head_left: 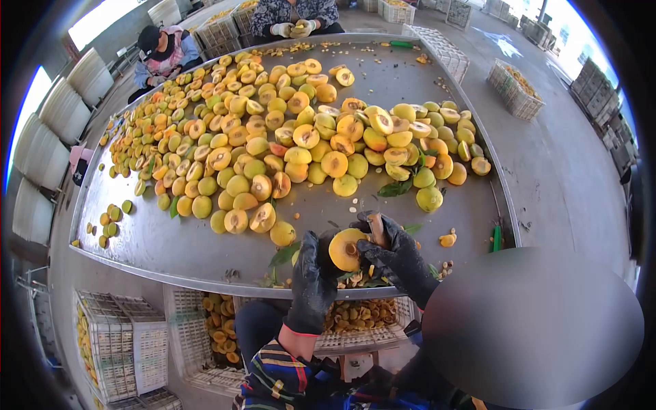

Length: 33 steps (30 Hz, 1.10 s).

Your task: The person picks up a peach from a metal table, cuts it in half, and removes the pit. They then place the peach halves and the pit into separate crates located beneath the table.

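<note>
My left hand, in a black glove, is closed around a halved yellow peach near the table's front edge. The cut face is turned toward my right hand, and its hollow shows brown at the middle. My right hand, also black-gloved, grips a tool with a wooden handle; its working end is hidden by the fingers and the peach. Beyond both hands lies a broad heap of halved peaches, some with cut faces up. Peach scraps and loose pits lie under my hands.
The metal table has a raised rim. A green-handled tool lies at its right edge. Below stand plastic crates with peach halves; another crate stands on the floor at right. Two people work across the table, one wearing light gloves.
</note>
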Tool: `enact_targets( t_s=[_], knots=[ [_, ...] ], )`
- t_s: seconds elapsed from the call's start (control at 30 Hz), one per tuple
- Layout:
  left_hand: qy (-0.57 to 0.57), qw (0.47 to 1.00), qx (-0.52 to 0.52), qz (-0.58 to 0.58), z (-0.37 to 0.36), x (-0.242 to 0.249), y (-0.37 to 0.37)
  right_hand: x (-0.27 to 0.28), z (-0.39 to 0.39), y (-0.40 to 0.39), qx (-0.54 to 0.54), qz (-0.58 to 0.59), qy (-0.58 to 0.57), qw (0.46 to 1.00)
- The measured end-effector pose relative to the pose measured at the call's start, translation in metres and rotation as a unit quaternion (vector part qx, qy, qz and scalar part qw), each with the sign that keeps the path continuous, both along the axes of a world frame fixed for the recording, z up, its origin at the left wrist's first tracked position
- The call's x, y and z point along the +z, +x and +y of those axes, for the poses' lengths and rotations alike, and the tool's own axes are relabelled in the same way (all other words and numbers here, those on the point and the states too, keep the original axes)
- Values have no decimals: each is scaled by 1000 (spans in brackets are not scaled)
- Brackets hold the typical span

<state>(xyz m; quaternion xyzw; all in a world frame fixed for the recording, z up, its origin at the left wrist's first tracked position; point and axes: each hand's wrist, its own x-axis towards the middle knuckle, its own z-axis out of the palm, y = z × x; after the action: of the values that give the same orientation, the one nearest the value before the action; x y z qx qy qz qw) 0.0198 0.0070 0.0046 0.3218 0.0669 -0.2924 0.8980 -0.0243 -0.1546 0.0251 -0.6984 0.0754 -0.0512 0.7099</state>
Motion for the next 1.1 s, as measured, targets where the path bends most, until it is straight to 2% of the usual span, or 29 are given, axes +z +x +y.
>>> enact_targets(
  t_s=[0.1,0.17,0.2,0.27,0.3,0.33,0.37,0.43,0.47,0.5,0.57,0.63,0.67,0.77,0.8,0.9,0.93,1.0,1.1],
  knots=[
    [-8,1000,3,3,2,-9,-5,2,4,3,7,-5,15,1000],
    [-1,991,-21,-135,5,-13,-13,-3,5,2,18,-55,-68,996],
    [-1,991,-21,-132,6,-12,-15,-3,3,2,17,-53,-68,996],
    [41,985,-70,-153,6,-7,-12,-3,-1,2,45,-24,6,999],
    [61,980,-95,-164,7,-5,-11,-3,-2,1,44,-25,7,999],
    [63,980,-96,-165,9,-7,-10,1,-3,0,22,-9,67,997],
    [105,967,-88,-213,11,-9,-9,3,-2,-1,1,8,127,992],
    [150,951,-82,-260,12,-8,-7,16,-8,-9,-20,50,151,987],
    [45,990,-69,-117,9,-4,-3,17,-14,-15,-28,60,130,989],
    [-61,996,-55,29,8,-2,0,16,-17,-18,-36,71,110,991],
    [-80,996,-34,14,9,-2,0,17,-12,-25,-48,42,71,995],
    [-102,994,23,11,9,-2,0,28,-11,-35,58,129,124,982],
    [-154,985,26,77,9,1,1,16,-4,-38,70,82,94,990],
    [-161,981,13,106,15,-10,6,-7,11,-47,116,124,108,979],
    [-128,987,24,98,14,-9,6,-9,16,-47,129,152,100,975],
    [-106,993,15,52,3,-2,1,1,29,-47,106,205,156,960],
    [-104,993,14,53,-1,-1,-2,-2,33,-44,75,171,204,961],
    [-54,998,-2,39,-7,-1,-7,-10,31,-41,56,152,201,966],
    [-91,993,-60,39,-4,1,-10,-10,21,-34,44,139,199,969]
  ],
)
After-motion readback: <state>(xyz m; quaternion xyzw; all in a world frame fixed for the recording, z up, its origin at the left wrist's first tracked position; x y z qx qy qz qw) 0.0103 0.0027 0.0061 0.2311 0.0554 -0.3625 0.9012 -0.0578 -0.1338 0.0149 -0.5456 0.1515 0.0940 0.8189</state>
